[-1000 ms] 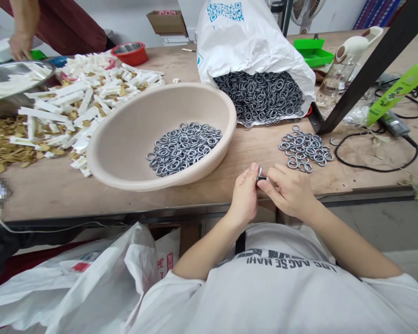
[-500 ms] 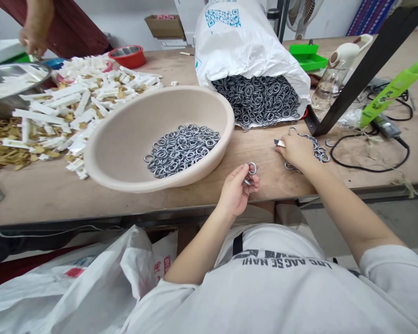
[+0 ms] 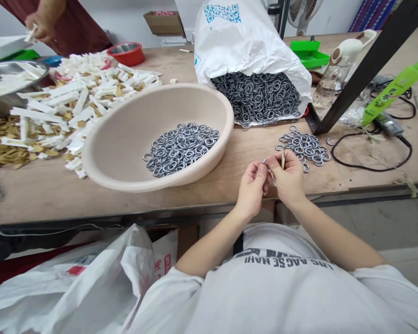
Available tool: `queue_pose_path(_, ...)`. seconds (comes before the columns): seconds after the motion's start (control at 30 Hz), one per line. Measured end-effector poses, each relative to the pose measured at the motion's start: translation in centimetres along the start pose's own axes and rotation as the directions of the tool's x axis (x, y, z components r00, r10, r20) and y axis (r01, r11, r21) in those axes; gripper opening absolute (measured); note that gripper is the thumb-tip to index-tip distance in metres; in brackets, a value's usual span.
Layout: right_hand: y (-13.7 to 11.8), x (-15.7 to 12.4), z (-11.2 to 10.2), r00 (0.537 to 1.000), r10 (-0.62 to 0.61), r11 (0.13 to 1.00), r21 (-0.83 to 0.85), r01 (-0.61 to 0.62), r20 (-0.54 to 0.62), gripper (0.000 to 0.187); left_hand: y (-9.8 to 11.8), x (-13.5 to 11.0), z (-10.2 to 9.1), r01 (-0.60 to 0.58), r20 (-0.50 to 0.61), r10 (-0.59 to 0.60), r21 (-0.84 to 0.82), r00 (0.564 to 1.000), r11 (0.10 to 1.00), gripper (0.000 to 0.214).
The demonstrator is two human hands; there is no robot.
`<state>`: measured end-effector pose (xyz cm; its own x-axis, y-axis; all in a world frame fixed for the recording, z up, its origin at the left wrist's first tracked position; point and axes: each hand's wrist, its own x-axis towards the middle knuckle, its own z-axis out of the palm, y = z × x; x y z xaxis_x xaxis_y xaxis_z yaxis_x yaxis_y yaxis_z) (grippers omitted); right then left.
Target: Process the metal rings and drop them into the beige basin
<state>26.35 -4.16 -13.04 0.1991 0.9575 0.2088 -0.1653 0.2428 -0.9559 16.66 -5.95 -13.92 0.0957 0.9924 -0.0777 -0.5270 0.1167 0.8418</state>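
My left hand [image 3: 252, 185] pinches a small steel ring [image 3: 264, 161] between finger and thumb. My right hand [image 3: 288, 178] sits close beside it, its fingertips holding a thin pale strip [image 3: 283, 160], probably white plastic. Both hands are raised just above the table's front edge, fingertips almost touching. A loose pile of steel rings [image 3: 301, 149] lies on the bare wood just beyond my right hand. To the left, a beige plastic basin [image 3: 125, 116] holds a heap of rings [image 3: 181, 149]. More rings spill from the mouth of a white sack [image 3: 256, 99].
White plastic pieces [image 3: 73, 102] and golden flakes [image 3: 3, 139] cover the table's left side, by a steel bowl [image 3: 7, 76]. A co-worker's hand [image 3: 42, 23] is at the top left. A black cable [image 3: 369, 160], bottle [image 3: 330, 79] and black frame bar [image 3: 369, 69] are at the right.
My right hand has moved back from the ring pile towards my left hand, carrying the pale strip. The hands now nearly touch. The co-worker's hand has shifted slightly left.
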Motion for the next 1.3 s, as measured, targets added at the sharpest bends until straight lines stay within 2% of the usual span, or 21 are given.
queue_pose_path(0.07, 0.0, -0.8, 0.6, 0.998, 0.031, 0.997, 0.079, -0.028, -0.046, 0.029, -0.5, -0.2, 0.0, -0.095, -0.002, 0.095, 0.038, 0.995, 0.995, 0.041)
queue_pose_path(0.13, -0.1, -1.0, 0.9, 0.993, 0.111, 0.983, 0.152, -0.104, -0.039, 0.031, -0.6, -0.3, -0.3, -0.161, -0.001, 0.162, 0.084, 0.987, 0.983, 0.042)
queue_pose_path(0.23, -0.1, -1.1, 1.1, 0.979, 0.206, 0.959, 0.202, -0.2, -0.007, 0.035, -0.4, -0.2, -0.5, -0.154, 0.05, 0.149, 0.115, 0.988, 0.981, 0.042)
queue_pose_path(0.33, 0.4, -1.4, 1.2, 0.988, 0.148, 0.973, 0.188, -0.136, -0.052, 0.034, -0.2, -0.2, -0.4, -0.125, 0.105, 0.11, 0.142, 0.988, 0.982, 0.04)
queue_pose_path(0.43, 0.8, -1.2, 0.5, 0.996, 0.056, 0.991, 0.124, -0.047, -0.072, 0.03, 0.2, -0.2, -0.3, -0.131, 0.102, 0.114, 0.177, 0.988, 0.975, 0.04)
queue_pose_path(0.5, 0.4, -0.9, -0.5, 1.0, 0.019, 0.999, 0.035, -0.019, -0.017, 0.03, 0.8, -0.3, -0.3, -0.078, 0.049, 0.072, 0.143, 0.996, 0.987, 0.041)
queue_pose_path(0.57, -0.6, -0.5, -1.6, 0.989, 0.005, 0.991, -0.133, 0.015, 0.145, 0.038, 1.4, -0.4, -0.3, 0.013, -0.029, -0.011, 0.066, 1.0, 0.998, 0.042)
queue_pose_path(0.6, -1.3, -0.4, -2.2, 0.967, 0.01, 0.965, -0.255, 0.058, 0.256, 0.045, 1.7, -0.4, -0.2, 0.05, -0.062, -0.049, 0.028, 0.997, 0.998, 0.042)
queue_pose_path(0.67, -2.5, -0.4, -2.9, 0.894, 0.039, 0.836, -0.505, 0.216, 0.447, 0.053, 2.2, -0.5, -0.1, 0.089, -0.106, -0.091, -0.02, 0.99, 0.996, 0.043)
queue_pose_path(0.73, -3.3, -0.6, -3.0, 0.839, 0.043, 0.667, -0.641, 0.38, 0.542, 0.056, 2.4, -0.6, 0.0, 0.095, -0.123, -0.099, -0.035, 0.987, 0.995, 0.045)
queue_pose_path(0.8, -3.8, -0.8, -2.8, 0.82, 0.007, 0.568, -0.678, 0.467, 0.572, 0.056, 2.5, -0.8, 0.2, 0.096, -0.119, -0.1, -0.041, 0.988, 0.995, 0.046)
queue_pose_path(0.97, -3.8, -1.0, -2.4, 0.821, -0.038, 0.495, -0.703, 0.51, 0.569, 0.051, 2.4, -1.1, 0.3, 0.099, -0.096, -0.104, -0.049, 0.99, 0.994, 0.048)
queue_pose_path(1.13, -3.7, -1.3, -2.5, 0.828, -0.065, 0.463, -0.718, 0.519, 0.556, 0.051, 2.5, -1.3, 0.2, 0.134, -0.045, -0.137, -0.069, 0.99, 0.989, 0.046)
queue_pose_path(1.23, -3.4, -1.3, -2.6, 0.828, -0.042, 0.462, -0.724, 0.512, 0.559, 0.054, 2.6, -1.4, 0.1, 0.148, -0.016, -0.15, -0.074, 0.989, 0.986, 0.044)
queue_pose_path(1.3, -3.0, -0.4, -3.0, 0.856, -0.006, 0.457, -0.76, 0.462, 0.517, 0.056, 2.7, -1.6, 0.0, 0.154, 0.007, -0.154, -0.057, 0.988, 0.986, 0.044)
